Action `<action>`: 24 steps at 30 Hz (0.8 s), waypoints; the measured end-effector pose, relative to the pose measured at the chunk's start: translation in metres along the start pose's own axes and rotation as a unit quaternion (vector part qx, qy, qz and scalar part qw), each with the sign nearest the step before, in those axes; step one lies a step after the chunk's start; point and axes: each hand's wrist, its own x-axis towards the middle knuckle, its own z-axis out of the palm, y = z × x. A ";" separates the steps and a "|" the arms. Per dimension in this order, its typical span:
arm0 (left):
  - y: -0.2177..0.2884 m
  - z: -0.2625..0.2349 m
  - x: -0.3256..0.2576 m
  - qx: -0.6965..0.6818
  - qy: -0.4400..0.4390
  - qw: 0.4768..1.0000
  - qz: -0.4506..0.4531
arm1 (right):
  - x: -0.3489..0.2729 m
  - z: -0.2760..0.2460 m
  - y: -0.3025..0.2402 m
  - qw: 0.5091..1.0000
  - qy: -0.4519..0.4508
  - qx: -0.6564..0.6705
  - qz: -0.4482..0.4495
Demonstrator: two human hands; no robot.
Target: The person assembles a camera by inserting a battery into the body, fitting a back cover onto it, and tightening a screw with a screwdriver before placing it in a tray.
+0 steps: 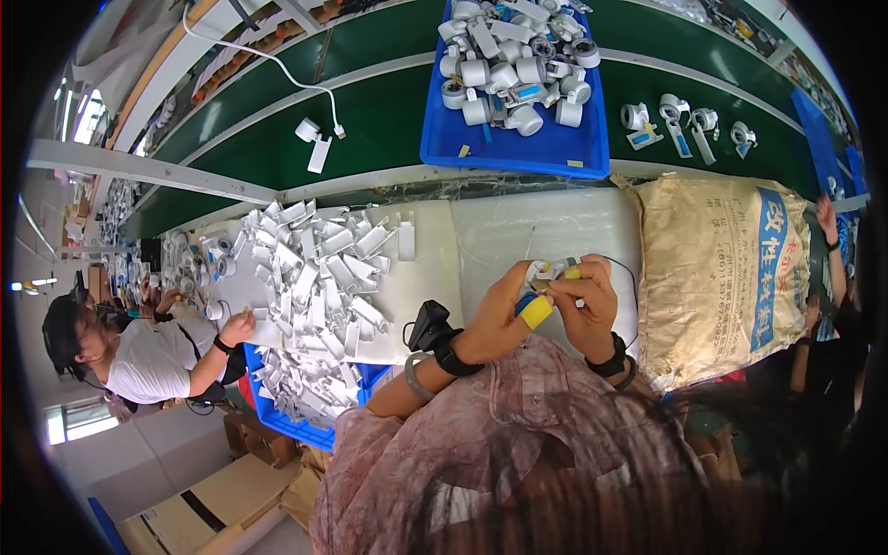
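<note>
In front of my chest, over the pale work surface, my left hand (504, 310) and my right hand (589, 301) meet with closed fingers. Between them is a small white plastic part (544, 271), partly covered by the fingers, so its full shape is hidden. Yellow wraps show on the left thumb and a right fingertip. A bit of blue shows beside the left thumb. Just beyond the hands, a thin dark rod or wire (530, 242) stands out against the surface. To the left lies a large heap of white plastic housings (319, 268).
A blue tray (513, 157) of round white assemblies stands on the green shelf ahead. Several assemblies (684, 120) lie right of it. A brown paper sack (712, 277) borders my right side. A blue crate (301, 433) sits lower left. Co-workers are at both sides.
</note>
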 end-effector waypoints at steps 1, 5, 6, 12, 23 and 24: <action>0.003 0.001 -0.002 -0.042 0.009 0.996 -0.078 | 0.000 0.000 0.001 1.000 -0.001 0.001 0.000; 0.002 0.004 -0.003 -0.086 0.027 0.981 -0.171 | 0.005 -0.002 -0.001 1.000 -0.011 -0.016 -0.024; 0.001 0.005 -0.004 -0.087 0.028 0.981 -0.172 | 0.006 -0.003 -0.002 0.999 -0.017 -0.020 -0.035; -0.006 0.005 -0.006 -0.045 0.005 0.994 -0.099 | 0.005 -0.003 0.002 0.999 -0.014 -0.013 -0.043; -0.001 0.003 -0.003 -0.025 -0.002 0.987 -0.160 | 0.005 -0.006 0.005 0.998 -0.026 -0.013 -0.047; 0.000 0.004 -0.003 -0.025 -0.002 0.987 -0.162 | 0.005 -0.006 0.005 0.998 -0.030 -0.015 -0.052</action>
